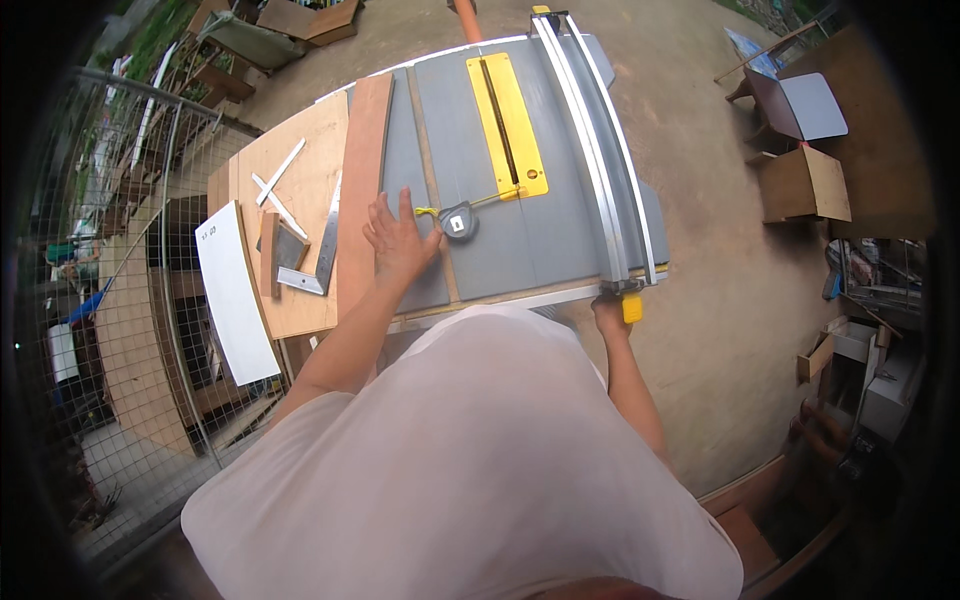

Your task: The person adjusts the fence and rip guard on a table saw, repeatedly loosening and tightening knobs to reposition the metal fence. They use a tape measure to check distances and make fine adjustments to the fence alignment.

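Note:
My left hand (400,238) lies with its fingers spread across the edge of a long reddish-brown board (366,150) and the grey table saw top (440,130). Close by its thumb is a dark tape measure (459,222), with a bit of yellow blade showing beside it. At the near end of the metal rip fence (592,140), my right hand (610,312) is closed round the fence's end, next to its yellow lever (631,307). Part of this grip is hidden. A yellow insert plate (490,85) with a dark slot sits between the board and the fence.
Left of the board, a plywood sheet (318,150) carries a try square (322,270), a wooden-handled square (270,255) and thin white strips (278,185). A white panel (232,300) lies at its edge. Wire fencing (130,250) stands left; wooden boxes (805,185) stand right.

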Demonstrator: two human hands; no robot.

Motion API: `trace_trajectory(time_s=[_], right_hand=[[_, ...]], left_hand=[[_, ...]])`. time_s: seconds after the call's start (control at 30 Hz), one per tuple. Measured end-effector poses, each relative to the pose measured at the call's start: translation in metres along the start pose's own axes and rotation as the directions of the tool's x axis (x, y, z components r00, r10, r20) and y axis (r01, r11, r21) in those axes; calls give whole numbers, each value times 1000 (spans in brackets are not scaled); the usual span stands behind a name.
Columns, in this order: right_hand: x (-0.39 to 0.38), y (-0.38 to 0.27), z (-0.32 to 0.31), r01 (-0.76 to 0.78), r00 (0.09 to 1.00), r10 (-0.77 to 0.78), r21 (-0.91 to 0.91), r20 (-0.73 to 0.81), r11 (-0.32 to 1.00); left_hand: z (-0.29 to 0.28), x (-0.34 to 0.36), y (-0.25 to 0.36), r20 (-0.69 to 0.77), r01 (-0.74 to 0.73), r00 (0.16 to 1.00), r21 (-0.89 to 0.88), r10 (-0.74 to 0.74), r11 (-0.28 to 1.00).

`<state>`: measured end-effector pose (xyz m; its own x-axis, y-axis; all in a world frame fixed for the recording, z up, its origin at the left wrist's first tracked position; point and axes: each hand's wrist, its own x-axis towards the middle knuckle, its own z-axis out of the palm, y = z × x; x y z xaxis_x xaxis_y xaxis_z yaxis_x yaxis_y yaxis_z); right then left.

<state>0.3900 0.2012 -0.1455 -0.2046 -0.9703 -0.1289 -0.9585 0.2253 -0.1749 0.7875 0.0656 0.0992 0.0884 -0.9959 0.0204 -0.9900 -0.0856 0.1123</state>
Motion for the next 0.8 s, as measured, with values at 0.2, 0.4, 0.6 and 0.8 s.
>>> trace_trajectory(time_s=[0.2,0.4,0.6,0.8], right_hand=[[15,-10,-84,-728,638,-174,662,750,181],[9,-6,-79,-746,629,-115,639,768,186],[-12,-12,-115,-708,700,192,635,688,309],[-1,3,-177,-417,815,413,906,406,-69]], left_hand=[[-4,-64,-108,200,491,857,-36,-475,870],[20,-60,-74,26,407,913,11,-407,913],[13,-31,1,-30,-53,998,-137,49,989],[6,-7,61,124,-191,970,-136,208,972]])
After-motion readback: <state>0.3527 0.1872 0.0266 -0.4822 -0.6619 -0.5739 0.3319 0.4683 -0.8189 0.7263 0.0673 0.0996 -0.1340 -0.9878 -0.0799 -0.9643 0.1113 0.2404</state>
